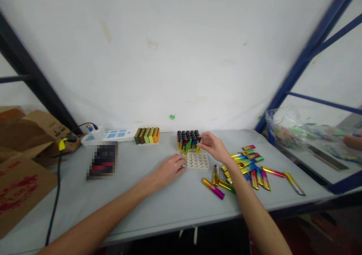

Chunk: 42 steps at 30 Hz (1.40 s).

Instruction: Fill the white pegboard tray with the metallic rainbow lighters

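Note:
A white tray (197,161) with rows of round holes lies on the table. My left hand (169,169) rests at its left edge, with fingers bent against the rim. My right hand (210,145) pinches a yellow lighter (198,147) with a dark top, upright above the tray's far edge. Near the tray's far left corner stands a green-yellow lighter (185,149). Just behind is a block of upright black-topped lighters (187,137), packed in rows. Under and beside my right forearm lies a loose pile of shiny multicoloured lighter-like tubes (249,168).
Another tray of green-to-orange lighters (147,135) stands to the left. Further left are a power strip (118,134), a blurred dark packet (102,161), a black cable (58,187) and cardboard boxes (25,187). A clear plastic bag (285,129) and another person's hand (353,141) are at right.

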Available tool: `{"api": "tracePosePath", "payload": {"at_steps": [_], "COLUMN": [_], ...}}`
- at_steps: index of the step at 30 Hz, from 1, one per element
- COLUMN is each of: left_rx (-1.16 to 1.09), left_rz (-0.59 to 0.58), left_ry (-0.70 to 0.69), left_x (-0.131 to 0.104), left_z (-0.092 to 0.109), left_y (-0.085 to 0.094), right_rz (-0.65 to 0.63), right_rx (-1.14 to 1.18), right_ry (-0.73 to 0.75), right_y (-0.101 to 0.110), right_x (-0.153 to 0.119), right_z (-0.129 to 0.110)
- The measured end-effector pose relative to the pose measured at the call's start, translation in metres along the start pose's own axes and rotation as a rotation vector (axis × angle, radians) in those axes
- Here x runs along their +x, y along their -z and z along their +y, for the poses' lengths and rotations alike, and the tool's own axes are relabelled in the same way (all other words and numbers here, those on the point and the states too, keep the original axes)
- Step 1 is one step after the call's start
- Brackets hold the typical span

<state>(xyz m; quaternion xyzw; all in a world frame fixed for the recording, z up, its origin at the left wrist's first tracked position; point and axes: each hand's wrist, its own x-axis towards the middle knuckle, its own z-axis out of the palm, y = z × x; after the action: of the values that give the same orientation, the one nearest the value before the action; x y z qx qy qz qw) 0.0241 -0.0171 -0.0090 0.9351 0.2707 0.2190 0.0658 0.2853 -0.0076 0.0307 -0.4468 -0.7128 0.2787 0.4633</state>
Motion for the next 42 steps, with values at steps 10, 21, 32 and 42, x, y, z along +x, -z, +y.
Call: {"api": "tracePosePath", "payload": {"at_steps": [10, 21, 32, 42], "left_rx": [0.008, 0.039, 0.025, 0.033], "left_rz": [-0.027, -0.03, 0.002, 0.029], "left_ry": [-0.006, -0.003, -0.021, -0.004], "left_x": [0.001, 0.001, 0.002, 0.001], "left_z": [0.007, 0.005, -0.002, -0.012], "left_y": [0.002, 0.001, 0.002, 0.0], "right_rz": [-0.079, -0.203, -0.217, 0.104], "right_rx": [-0.073, -0.236, -0.26, -0.661], "right_ry": [0.013, 0.121, 0.07, -0.089], "right_y": [-0.028, -0.023, -0.012, 0.099], "right_x": [0.0, 0.003, -0.002, -0.055], "right_z": [0.0, 0.001, -0.009, -0.011]}}
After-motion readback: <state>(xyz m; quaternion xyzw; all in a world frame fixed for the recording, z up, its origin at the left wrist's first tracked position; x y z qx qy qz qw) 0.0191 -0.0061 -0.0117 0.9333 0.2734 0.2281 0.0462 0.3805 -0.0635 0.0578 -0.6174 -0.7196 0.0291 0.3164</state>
